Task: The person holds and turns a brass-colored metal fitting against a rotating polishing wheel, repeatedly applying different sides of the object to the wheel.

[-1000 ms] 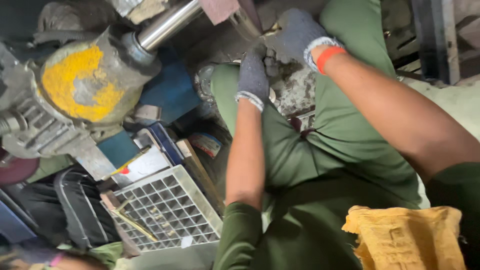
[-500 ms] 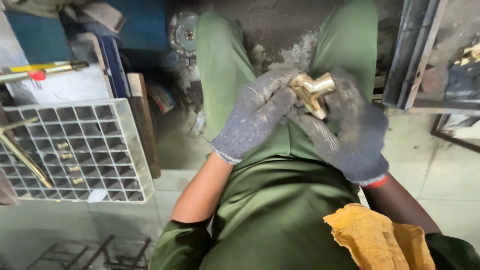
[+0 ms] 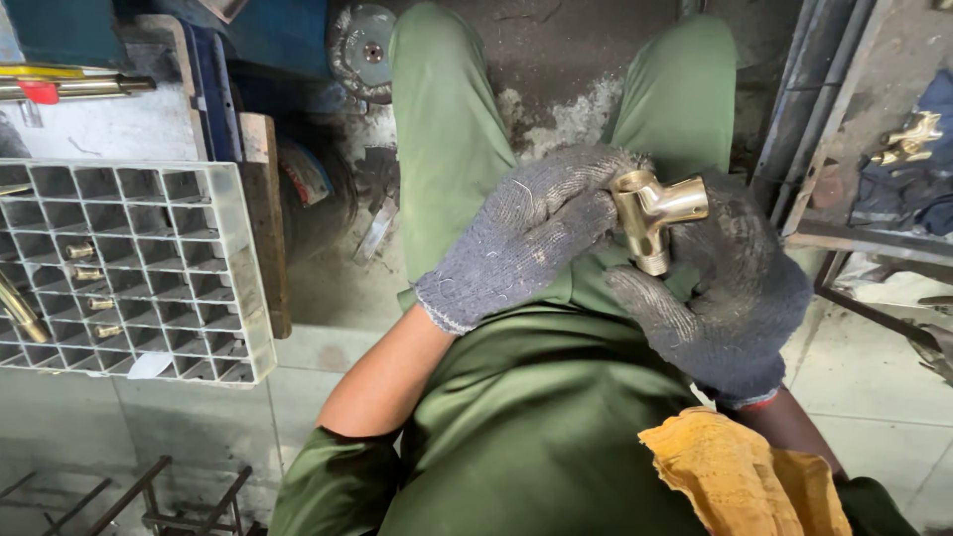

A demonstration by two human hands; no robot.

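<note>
Now that the view has swung off the yellow-faced machine, both gloved hands sit over the lap: left hand [image 3: 526, 233] and right hand [image 3: 730, 298] pinch the brass tee fitting [image 3: 655, 206] between fingertips. Compartment tray [image 3: 233, 288] is at 9 o'clock, so the piece looks off the machine and being checked.

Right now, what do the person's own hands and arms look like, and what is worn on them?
Both hands wear dusty grey knitted work gloves: left hand, right hand. The right glove's cuff has a red edge. Green sleeves are pushed up above the elbows, so the forearms are bare.
</note>
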